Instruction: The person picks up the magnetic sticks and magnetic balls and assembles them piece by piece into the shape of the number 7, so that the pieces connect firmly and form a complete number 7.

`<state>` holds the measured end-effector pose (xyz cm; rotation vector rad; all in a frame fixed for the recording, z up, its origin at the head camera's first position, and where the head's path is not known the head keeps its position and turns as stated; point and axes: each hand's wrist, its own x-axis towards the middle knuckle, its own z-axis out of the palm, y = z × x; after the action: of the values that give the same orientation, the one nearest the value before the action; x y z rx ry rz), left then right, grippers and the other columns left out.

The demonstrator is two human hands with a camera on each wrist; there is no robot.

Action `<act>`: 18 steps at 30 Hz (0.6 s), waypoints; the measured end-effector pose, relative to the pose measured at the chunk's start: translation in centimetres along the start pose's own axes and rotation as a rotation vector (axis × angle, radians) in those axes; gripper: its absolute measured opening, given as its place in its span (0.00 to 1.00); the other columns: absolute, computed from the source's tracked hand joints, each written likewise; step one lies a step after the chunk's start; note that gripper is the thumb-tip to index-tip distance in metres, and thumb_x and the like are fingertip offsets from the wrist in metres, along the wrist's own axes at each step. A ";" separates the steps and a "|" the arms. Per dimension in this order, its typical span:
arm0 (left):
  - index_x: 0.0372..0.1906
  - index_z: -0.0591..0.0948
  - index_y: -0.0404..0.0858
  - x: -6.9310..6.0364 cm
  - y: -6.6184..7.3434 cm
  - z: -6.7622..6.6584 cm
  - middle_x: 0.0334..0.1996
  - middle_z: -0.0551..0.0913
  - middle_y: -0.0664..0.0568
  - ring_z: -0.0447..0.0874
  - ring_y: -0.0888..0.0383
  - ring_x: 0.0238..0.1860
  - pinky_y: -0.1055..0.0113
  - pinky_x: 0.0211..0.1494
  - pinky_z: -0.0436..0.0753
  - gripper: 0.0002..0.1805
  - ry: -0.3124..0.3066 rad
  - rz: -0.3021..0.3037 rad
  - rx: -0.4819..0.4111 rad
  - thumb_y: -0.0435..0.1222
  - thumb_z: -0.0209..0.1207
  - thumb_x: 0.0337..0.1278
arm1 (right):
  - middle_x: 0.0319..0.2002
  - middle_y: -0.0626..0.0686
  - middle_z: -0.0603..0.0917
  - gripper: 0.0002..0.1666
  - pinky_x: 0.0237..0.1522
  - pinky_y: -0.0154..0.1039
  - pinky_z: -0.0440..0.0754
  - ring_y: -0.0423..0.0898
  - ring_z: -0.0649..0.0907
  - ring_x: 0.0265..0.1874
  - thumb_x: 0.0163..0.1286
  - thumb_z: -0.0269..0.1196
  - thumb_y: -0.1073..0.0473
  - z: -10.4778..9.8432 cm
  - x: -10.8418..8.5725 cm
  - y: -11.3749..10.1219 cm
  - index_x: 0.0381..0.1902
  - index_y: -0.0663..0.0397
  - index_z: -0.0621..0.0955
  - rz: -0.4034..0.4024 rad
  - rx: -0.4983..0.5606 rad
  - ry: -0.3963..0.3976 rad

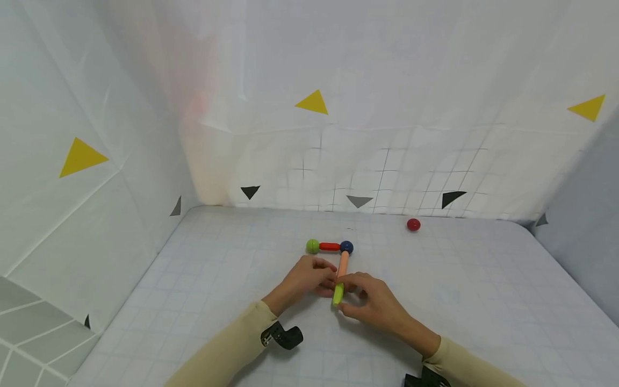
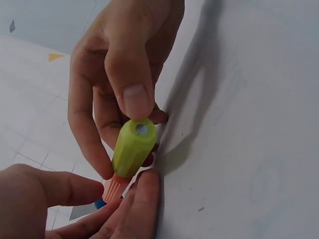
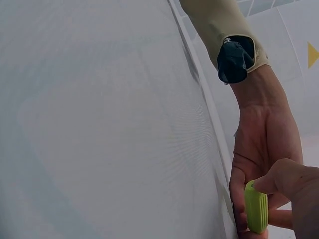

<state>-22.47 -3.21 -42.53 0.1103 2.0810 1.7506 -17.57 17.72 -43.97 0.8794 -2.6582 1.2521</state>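
My right hand (image 1: 374, 301) pinches a yellow-green magnetic stick (image 1: 338, 295) by its two ends, between thumb and finger. The stick meets the near end of an orange magnetic stick (image 1: 343, 263), in line with it. From the left, my left hand (image 1: 311, 279) holds the orange stick between thumb and fingers, as the left wrist view shows near the joint (image 2: 115, 189). At the orange stick's far end sits a dark blue ball (image 1: 346, 247). A red stick (image 1: 330, 246) joins that ball to a light green ball (image 1: 312, 246) on its left.
A loose red ball (image 1: 413, 224) lies at the back right of the white grid-marked table (image 1: 459, 301). White cloth walls (image 1: 387, 80) with yellow and dark triangles rise behind and at both sides. A black camera (image 1: 285, 337) is strapped to the left wrist.
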 end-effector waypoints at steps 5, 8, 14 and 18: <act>0.51 0.86 0.32 -0.6 0.0 0.1 0.36 0.89 0.46 0.90 0.51 0.38 0.61 0.39 0.89 0.11 -0.013 -0.016 0.000 0.33 0.63 0.68 | 0.49 0.40 0.84 0.28 0.42 0.43 0.83 0.46 0.82 0.44 0.62 0.77 0.60 0.0 0.0 -0.1 0.60 0.46 0.84 0.006 -0.003 0.003; 0.51 0.86 0.33 -0.8 -0.1 0.0 0.37 0.89 0.46 0.90 0.51 0.38 0.60 0.40 0.89 0.12 -0.033 -0.017 -0.015 0.35 0.65 0.68 | 0.48 0.39 0.84 0.28 0.43 0.43 0.82 0.46 0.81 0.45 0.62 0.77 0.60 -0.1 -0.1 -0.2 0.61 0.44 0.84 0.033 -0.004 -0.004; 0.55 0.85 0.31 -0.9 -0.5 0.0 0.40 0.89 0.46 0.89 0.52 0.41 0.58 0.43 0.89 0.16 -0.071 0.009 -0.036 0.33 0.68 0.65 | 0.45 0.41 0.82 0.29 0.45 0.43 0.82 0.46 0.80 0.45 0.62 0.77 0.57 -0.1 -0.1 -0.3 0.61 0.45 0.82 0.080 -0.009 -0.013; 0.55 0.84 0.29 -1.0 -0.6 0.1 0.41 0.88 0.46 0.89 0.51 0.42 0.58 0.42 0.89 0.17 -0.084 0.008 -0.066 0.29 0.69 0.61 | 0.44 0.44 0.83 0.30 0.45 0.43 0.82 0.47 0.81 0.44 0.62 0.77 0.58 0.0 -0.1 -0.3 0.61 0.47 0.81 0.069 -0.009 -0.014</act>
<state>-21.39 -3.62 -42.84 0.1707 1.9646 1.7859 -17.32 17.68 -43.80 0.8053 -2.7246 1.2520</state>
